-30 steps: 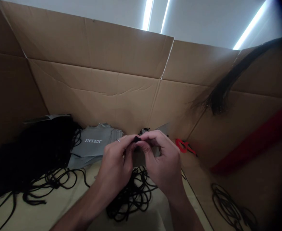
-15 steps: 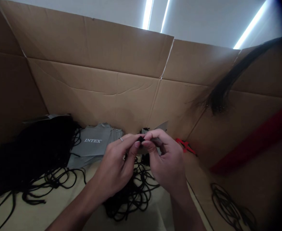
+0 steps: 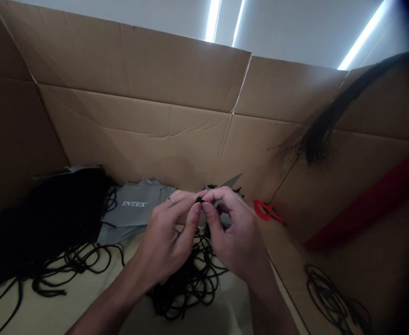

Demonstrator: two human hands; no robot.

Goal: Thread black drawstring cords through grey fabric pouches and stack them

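Note:
My left hand [image 3: 167,237] and my right hand [image 3: 237,235] meet fingertip to fingertip above the table, both pinched on a small black cord end [image 3: 199,200]. A ring shows on a finger of my left hand. Behind the fingers a grey pouch [image 3: 227,186] sticks up, partly hidden by my right hand. Below the hands lies a tangle of black cords [image 3: 190,284].
Tall cardboard walls [image 3: 137,130] enclose the table on three sides. A stack of grey INTEX pouches [image 3: 130,209] lies left of the hands, with a large black cord pile [image 3: 40,223] further left. Red scissors [image 3: 265,211] rest at the right, another cord coil [image 3: 333,302] at lower right.
Both hands rose slightly and drew closer together, keeping their pinch on the cord end. The grey pouch tip now shows more above the fingers.

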